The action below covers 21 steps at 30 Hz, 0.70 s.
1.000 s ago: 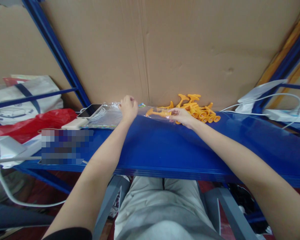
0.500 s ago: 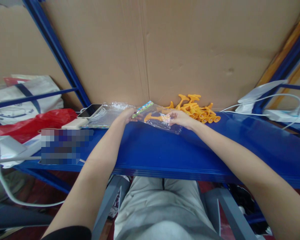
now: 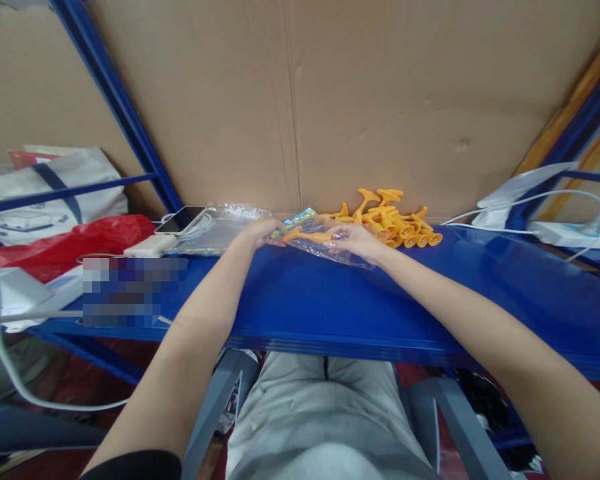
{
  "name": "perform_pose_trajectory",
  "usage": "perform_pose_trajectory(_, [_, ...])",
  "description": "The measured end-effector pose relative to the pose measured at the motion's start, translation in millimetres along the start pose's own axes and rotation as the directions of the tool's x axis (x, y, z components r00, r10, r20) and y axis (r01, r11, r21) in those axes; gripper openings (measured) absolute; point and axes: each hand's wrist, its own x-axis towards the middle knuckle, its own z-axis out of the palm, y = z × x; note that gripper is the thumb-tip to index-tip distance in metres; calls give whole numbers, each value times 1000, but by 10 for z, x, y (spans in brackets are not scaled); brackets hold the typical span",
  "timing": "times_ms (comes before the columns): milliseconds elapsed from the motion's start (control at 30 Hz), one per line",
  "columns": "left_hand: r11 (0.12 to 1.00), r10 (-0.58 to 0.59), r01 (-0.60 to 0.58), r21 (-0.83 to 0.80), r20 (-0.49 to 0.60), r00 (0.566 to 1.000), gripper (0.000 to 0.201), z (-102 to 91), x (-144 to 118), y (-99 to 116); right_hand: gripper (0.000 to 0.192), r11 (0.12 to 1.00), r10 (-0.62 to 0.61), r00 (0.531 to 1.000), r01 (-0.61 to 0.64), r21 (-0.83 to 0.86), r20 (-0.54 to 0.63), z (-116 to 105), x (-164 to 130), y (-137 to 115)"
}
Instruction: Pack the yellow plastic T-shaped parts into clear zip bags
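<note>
A clear plastic bag [image 3: 325,251] with a colourful printed top strip [image 3: 300,219] is stretched between my hands above the shelf. My left hand [image 3: 264,232] is closed on the bag's left end, by the strip. Closed on an orange plastic hammer-shaped piece [image 3: 307,236] is my right hand [image 3: 355,240], which grips its right end; that end is partly hidden by the fingers. The piece lies along the bag, its T-shaped end near my left fingers. Whether it is inside the film or in front, I cannot tell. Behind my right hand lies a pile of similar orange pieces [image 3: 397,223].
More clear bags [image 3: 225,230] lie flat at left, beside a phone [image 3: 183,221] and a white cable. Farther left are a red plastic bag [image 3: 90,243] and a cloth bag [image 3: 80,190]. A cardboard wall [image 3: 380,100] rises behind the blue shelf [image 3: 320,307]. White cables run at right.
The orange piece has shifted slightly left, and its T-shaped end is now close to the printed strip. The strip has tilted and moved a little right and down. The pile is unchanged.
</note>
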Motion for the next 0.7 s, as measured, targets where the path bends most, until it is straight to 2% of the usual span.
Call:
perform_pose_trajectory(133, [1000, 14, -14, -7, 73, 997, 24, 40, -65, 35, 19, 991, -83, 996, 79, -104, -37, -3, -10, -18])
perform_pose_trajectory(267, [1000, 1, 0, -15, 118, 993, 28, 29, -49, 33, 12, 970, -158, 987, 160, -183, 27, -45, 10, 10])
perform_pose_trajectory(433, [999, -36, 37, -2, 167, 985, 30, -12, -2, 15, 14, 938, -216, 975, 222, -265, 54, -68, 63, 94])
perform_pose_trajectory(567, [998, -50, 54, -18, 158, 986, 23, -12, -11, -3, 18, 949, -194, 976, 213, -232, 101, -50, 43, 98])
perform_pose_trajectory(700, [1000, -22, 24, -15, 130, 991, 15, 15, -55, -23, 25, 945, -106, 989, 132, -299, 100, -15, -33, 26])
